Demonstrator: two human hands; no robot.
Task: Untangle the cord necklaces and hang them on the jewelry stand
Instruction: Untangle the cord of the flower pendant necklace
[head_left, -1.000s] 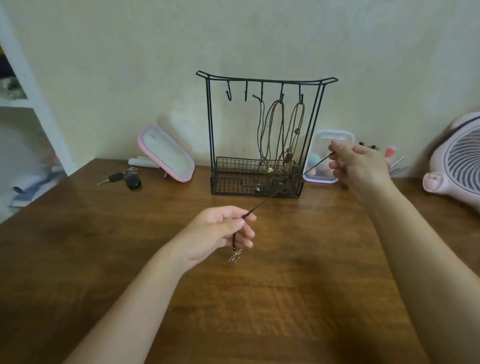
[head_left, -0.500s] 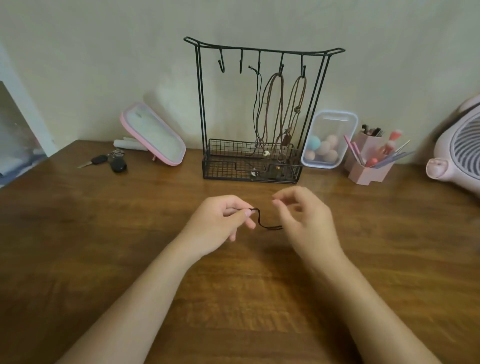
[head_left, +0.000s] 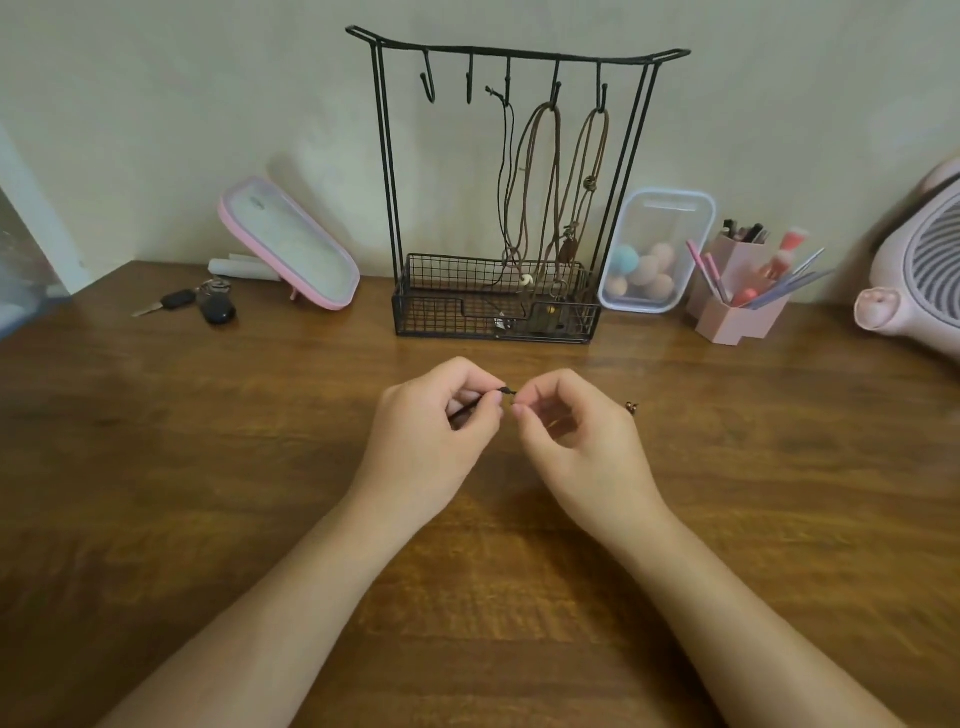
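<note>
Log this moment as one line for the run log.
phase: untangling | left hand: pinches black cord | right hand: pinches same cord | jewelry stand: three necklaces hung, two hooks free

- The cord (head_left: 506, 391) pinched between my left hand (head_left: 441, 421) and my right hand (head_left: 571, 431) is black.
- The jewelry stand (head_left: 382, 156) is black wire, its basket a fine square grid.
- The brown necklaces (head_left: 550, 171) hang on it as plain brown cords, with one thin black necklace (head_left: 506, 156) beside them.
- The tabletop (head_left: 208, 467) is warm brown with darker wood grain.
- The mirror (head_left: 288, 244) has a pink rim.
- The clear box (head_left: 657, 249) holds peach and teal sponges.
- The brush holder (head_left: 737, 317) is pink.
- The fan (head_left: 924, 270) is pale pink with a grey striped grille.
- The key fob (head_left: 218, 309) is black.
</note>
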